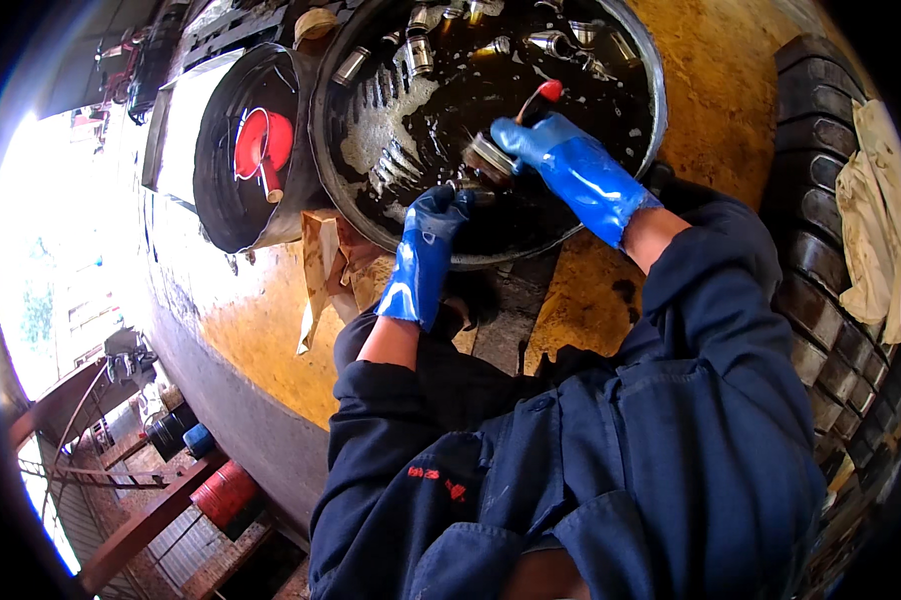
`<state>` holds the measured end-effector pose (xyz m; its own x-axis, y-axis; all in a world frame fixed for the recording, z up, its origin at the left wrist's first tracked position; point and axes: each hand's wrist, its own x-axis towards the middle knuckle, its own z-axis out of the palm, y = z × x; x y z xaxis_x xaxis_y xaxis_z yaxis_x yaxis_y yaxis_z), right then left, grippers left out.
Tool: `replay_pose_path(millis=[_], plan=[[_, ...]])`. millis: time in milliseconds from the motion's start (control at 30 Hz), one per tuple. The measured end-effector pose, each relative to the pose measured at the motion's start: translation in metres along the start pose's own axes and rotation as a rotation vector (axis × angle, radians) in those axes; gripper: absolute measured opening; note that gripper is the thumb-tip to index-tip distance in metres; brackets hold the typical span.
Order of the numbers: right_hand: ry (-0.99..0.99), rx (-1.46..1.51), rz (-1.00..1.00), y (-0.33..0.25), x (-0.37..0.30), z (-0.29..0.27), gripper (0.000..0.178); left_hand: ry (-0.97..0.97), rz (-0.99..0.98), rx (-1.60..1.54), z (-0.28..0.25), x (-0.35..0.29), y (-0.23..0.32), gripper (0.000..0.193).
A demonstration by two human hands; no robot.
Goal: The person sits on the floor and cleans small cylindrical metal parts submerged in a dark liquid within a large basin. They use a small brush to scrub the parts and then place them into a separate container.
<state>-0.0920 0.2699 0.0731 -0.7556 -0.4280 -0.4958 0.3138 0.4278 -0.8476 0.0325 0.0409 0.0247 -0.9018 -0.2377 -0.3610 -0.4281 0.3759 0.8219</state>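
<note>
My left hand (435,218), in a blue rubber glove, is closed around a small shiny metal cylindrical part (479,192) over the near side of a large round basin (333,205). My right hand (546,145), gloved alike, grips a brush with a red-tipped handle (550,91). The brush's head (489,157) is blurred and sits just above the metal part; I cannot tell whether they touch. Dark liquid with patches of foam fills the basin. Several metal cylindrical parts (420,55) lie in it along the far side.
Left of the basin stands a cut-open drum (214,150) holding a red funnel-like scoop (263,140). Brown cardboard (323,262) lies beside the basin. Large black rubber treads (813,170) with a beige cloth (873,200) line the right. A red drum (229,495) is at lower left.
</note>
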Motion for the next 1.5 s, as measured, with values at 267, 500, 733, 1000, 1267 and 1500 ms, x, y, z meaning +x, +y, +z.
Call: replay_pose_path(millis=[267,500,733,1000,1267,1500], plan=[[-0.069,-0.147,0.072,0.009,-0.007,0.015,0.048,-0.129,0.047,0.187,-0.002,-0.006,-0.008,0.033],[-0.019,-0.244,0.102,-0.02,-0.013,-0.002,0.051,-0.202,-0.025,0.51,-0.007,-0.012,0.027,0.034],[-0.138,-0.336,0.089,-0.011,-0.012,0.005,0.052,-0.294,-0.072,0.362,-0.027,-0.009,0.005,0.038],[-0.082,-0.407,0.215,-0.017,-0.022,0.0,0.049,-0.209,-0.374,0.281,-0.009,0.004,0.038,0.06],[-0.007,0.218,-0.195,0.018,0.003,0.004,0.054,-0.118,-0.013,-0.011,-0.007,-0.002,0.012,0.022],[0.027,-0.09,-0.045,0.02,0.009,-0.012,0.053,-0.039,-0.134,-0.593,-0.025,0.001,0.029,0.021]])
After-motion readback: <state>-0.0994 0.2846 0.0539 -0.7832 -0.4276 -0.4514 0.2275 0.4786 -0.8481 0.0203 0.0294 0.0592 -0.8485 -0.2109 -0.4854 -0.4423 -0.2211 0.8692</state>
